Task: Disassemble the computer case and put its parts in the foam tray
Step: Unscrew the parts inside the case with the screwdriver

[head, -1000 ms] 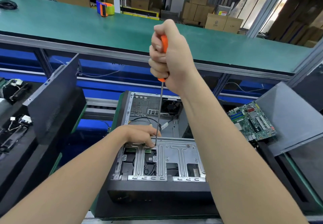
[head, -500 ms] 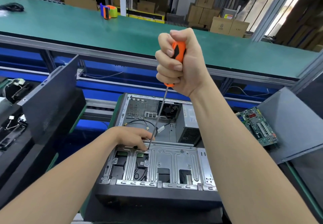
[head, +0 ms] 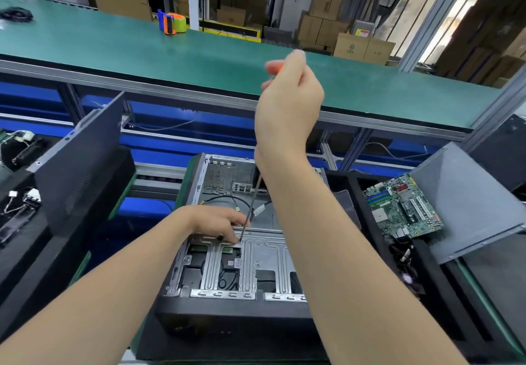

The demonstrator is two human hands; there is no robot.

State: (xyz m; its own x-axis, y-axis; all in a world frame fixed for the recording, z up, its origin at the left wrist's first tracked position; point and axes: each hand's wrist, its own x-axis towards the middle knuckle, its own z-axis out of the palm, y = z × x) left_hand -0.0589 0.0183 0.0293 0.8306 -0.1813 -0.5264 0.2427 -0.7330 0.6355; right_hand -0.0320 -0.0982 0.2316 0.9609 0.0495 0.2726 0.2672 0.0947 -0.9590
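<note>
"Head view, near centre: what do we see?"

"We see the open dark steel computer case (head: 227,317) lying on its side. Its ribbed, silver stamped-metal drive cage (head: 270,253) is at the near end, and thin black cables lie loose inside."

"And our hands?"

"Well apart. Our right hand (head: 287,100) is raised and blurred, fingers curled round the orange handle of the long, thin-shafted screwdriver (head: 252,205). The steel tip meets the cage's far edge. Our left hand (head: 216,222) lies on the cage, fingertips just beside that tip; we cannot tell whether they pinch the shaft."

"The tray?"

"The black foam tray (head: 345,182) sits right of the case and holds a green rectangular motherboard (head: 404,211). A flat grey metal panel (head: 466,199) leans at far right, and a darker perforated panel (head: 85,159) stands left."
</note>
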